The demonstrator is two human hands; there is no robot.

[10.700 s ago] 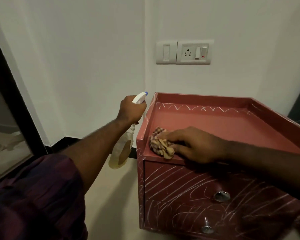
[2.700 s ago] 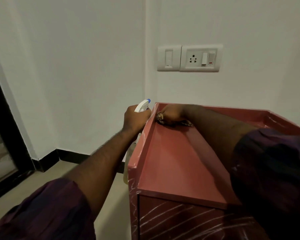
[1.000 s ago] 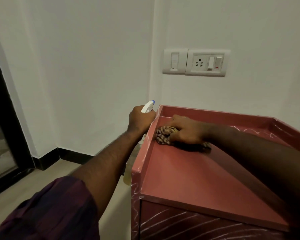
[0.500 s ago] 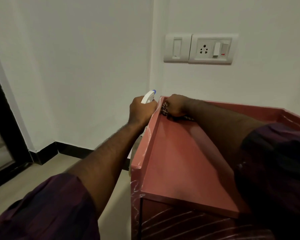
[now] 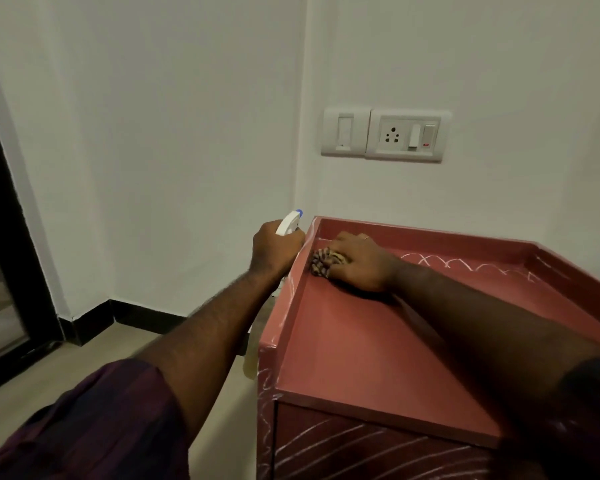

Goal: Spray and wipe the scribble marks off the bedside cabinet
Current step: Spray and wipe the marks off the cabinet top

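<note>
Biggest first: a plain white wall point(image 5: 170, 116) is seen behind and to the left of the bedside cabinet point(image 5: 361, 341), which is tucked into the corner. The cabinet is reddish-pink with a raised lip round its top. A pale floor point(image 5: 49, 375) is spread out to the cabinet's left, edged by black skirting point(image 5: 142, 315). A dark door frame point(image 5: 0, 237) is found well off to that same side. A white switch and socket plate point(image 5: 407, 135) is fixed to the wall above the cabinet's back edge.

The left hand point(image 5: 274, 251) is held just outside the cabinet's back left corner, with its fingers wrapped round the neck of a spray bottle point(image 5: 288, 224). The bottle's yellowish body can be made out hanging beside the cabinet's left side, mostly hidden by the forearm. The right hand point(image 5: 359, 263) is laid on the cabinet top in that same corner. Its fingers are curled over a bunched brown patterned cloth point(image 5: 321, 263), which is pressed down close to the left lip.

White scribble marks point(image 5: 458, 263) are left in a zigzag along the back of the cabinet top. More are seen on the cabinet's left side and drawer front. A ring point(image 5: 365, 238) is worn on the right hand.
</note>
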